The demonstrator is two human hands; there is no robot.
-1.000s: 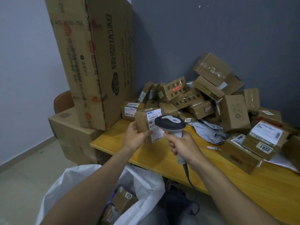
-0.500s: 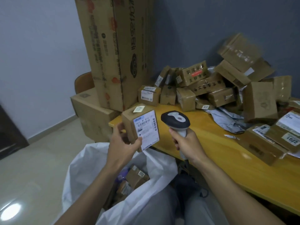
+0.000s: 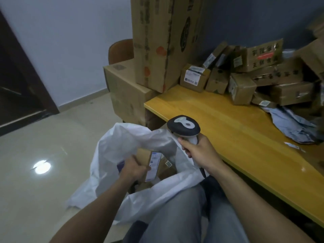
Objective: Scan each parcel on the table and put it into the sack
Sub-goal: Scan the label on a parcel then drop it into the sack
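Observation:
My left hand (image 3: 134,168) grips a small brown parcel (image 3: 154,164) with a white label, low inside the mouth of the white sack (image 3: 122,142) on the floor. Other parcels lie deeper in the sack, partly hidden. My right hand (image 3: 199,152) holds the black-and-grey barcode scanner (image 3: 183,128) by its handle, above the sack's right rim at the table's front edge. A heap of brown parcels (image 3: 242,85) sits at the back of the yellow table (image 3: 228,123).
A tall cardboard carton (image 3: 163,41) stands at the table's left corner, on a large box (image 3: 126,92) beside it. A chair back (image 3: 119,50) shows behind. Crumpled grey mailer bags (image 3: 291,125) lie on the table at the right. My legs are below.
My left hand has carried the parcel down from beside the scanner into the sack. The view swung left and down; my right hand stayed at the table edge with the scanner.

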